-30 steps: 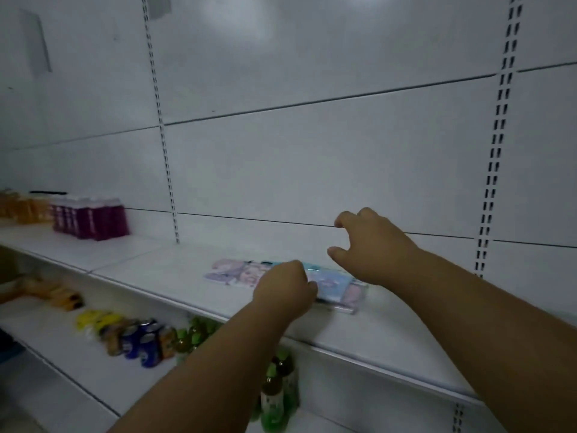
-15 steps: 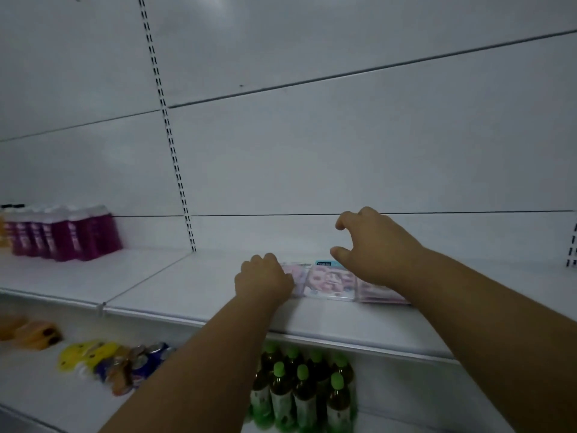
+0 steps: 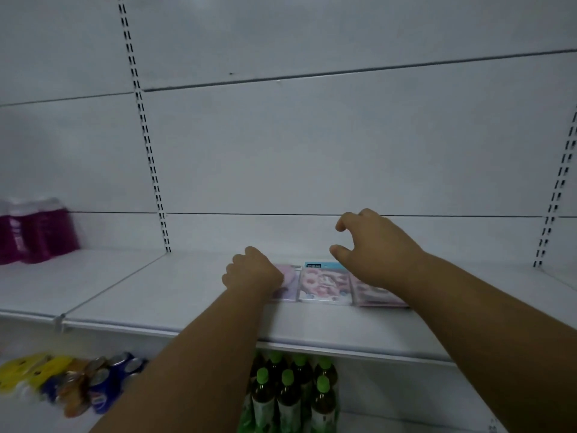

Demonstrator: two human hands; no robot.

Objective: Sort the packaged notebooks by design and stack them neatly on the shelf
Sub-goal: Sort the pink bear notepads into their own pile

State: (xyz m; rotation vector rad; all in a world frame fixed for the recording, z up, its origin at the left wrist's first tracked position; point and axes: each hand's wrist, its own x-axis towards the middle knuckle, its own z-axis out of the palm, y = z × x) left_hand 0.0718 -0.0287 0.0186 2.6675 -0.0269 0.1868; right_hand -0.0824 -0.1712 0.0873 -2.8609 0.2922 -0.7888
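Note:
Three packaged notebooks lie flat in a row on the white shelf [image 3: 187, 295]. The left notebook [image 3: 288, 284] is purple-pink, the middle notebook [image 3: 324, 284] has a blue header and a pink picture, and the right notebook [image 3: 379, 296] is pink. My left hand [image 3: 253, 271] sits on the left notebook with its fingers curled down over the left part, hiding much of it. My right hand [image 3: 374, 248] hovers just above the right notebook, thumb and fingers spread in a loose claw, holding nothing. My right wrist covers part of that notebook.
Purple bottles [image 3: 34, 232] stand at the far left of the same shelf. On the shelf below are green-capped bottles [image 3: 290, 392], blue cans [image 3: 103, 385] and yellow packets [image 3: 28, 367]. White back panels with slotted uprights [image 3: 146, 145] rise behind.
The view has swung to face the shelf squarely. My left hand has slid left along the row, uncovering the middle notebook. My right hand still hovers over the right end.

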